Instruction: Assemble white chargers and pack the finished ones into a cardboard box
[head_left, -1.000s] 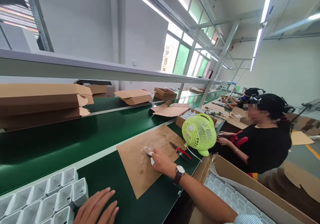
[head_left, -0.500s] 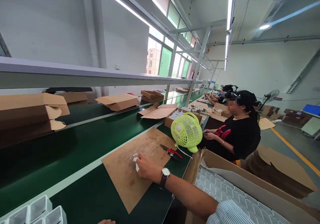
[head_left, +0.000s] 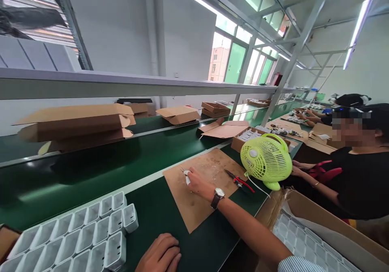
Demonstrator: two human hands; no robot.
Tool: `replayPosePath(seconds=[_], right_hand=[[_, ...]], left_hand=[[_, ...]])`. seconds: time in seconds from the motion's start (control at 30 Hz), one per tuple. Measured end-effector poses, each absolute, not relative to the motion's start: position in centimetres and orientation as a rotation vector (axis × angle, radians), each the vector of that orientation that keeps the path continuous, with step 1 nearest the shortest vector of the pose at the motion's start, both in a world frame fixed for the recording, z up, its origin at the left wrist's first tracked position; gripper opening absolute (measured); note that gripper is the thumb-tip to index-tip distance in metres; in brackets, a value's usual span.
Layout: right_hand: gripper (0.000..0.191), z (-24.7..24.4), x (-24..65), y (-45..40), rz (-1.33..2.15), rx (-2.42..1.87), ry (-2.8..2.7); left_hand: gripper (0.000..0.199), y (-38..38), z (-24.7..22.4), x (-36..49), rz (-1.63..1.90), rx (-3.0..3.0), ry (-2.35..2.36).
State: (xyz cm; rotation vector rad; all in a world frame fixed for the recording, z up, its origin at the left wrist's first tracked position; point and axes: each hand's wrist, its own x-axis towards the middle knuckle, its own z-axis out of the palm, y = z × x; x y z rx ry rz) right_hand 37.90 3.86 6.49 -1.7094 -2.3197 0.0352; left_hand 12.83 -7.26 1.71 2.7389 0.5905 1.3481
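My right hand (head_left: 199, 183), with a watch on the wrist, is closed over the brown board (head_left: 212, 162). White coverings show on its fingertips, and a small thin-pointed metal tool (head_left: 182, 169) sticks out from them; its exact kind is too small to tell. My left hand (head_left: 159, 253) rests on the green bench at the bottom, fingers loosely bent and holding nothing. Beside it stand rows of white open plastic boxes (head_left: 86, 235). Red-handled pliers (head_left: 239, 180) lie on the board, right of my right hand.
A lime-green fan (head_left: 266, 160) stands behind the pliers, its white cord trailing on the bench. At lower right a carton (head_left: 328, 219) holds many white boxes. Folded cardboard boxes (head_left: 82, 120) lie beyond the belt. A co-worker (head_left: 361, 166) sits at the right.
The view has swung left, bringing the rows of white boxes and more of my left hand into sight. My right hand still holds the small metal tool above the board.
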Motion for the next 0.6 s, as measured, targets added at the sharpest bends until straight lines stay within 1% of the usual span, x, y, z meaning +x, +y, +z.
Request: replayPosePath(seconds=[0.1, 0.33, 0.47, 0.6], right_hand=[[0.026, 6.4, 37.2, 4.3, 0.072, -1.685, -2.329], [0.029, 6.5, 35.1, 3.8, 0.085, -1.750, -2.376], [0.032, 6.5, 34.7, 3.6, 0.068, -1.816, -2.375], [0.030, 6.5, 34.8, 3.8, 0.042, -1.877, -2.357]], left_hand=[[0.021, -7.6, 2.4, 13.1, 1.308, 2.691, 0.593], [0.018, -7.8, 1.0, 12.7, 1.256, 2.639, 0.664], [0.017, -7.6, 1.9, 12.4, 1.242, 2.647, 0.662], [0.013, -7.4, 2.2, 12.3, 1.198, 2.634, 0.641]])
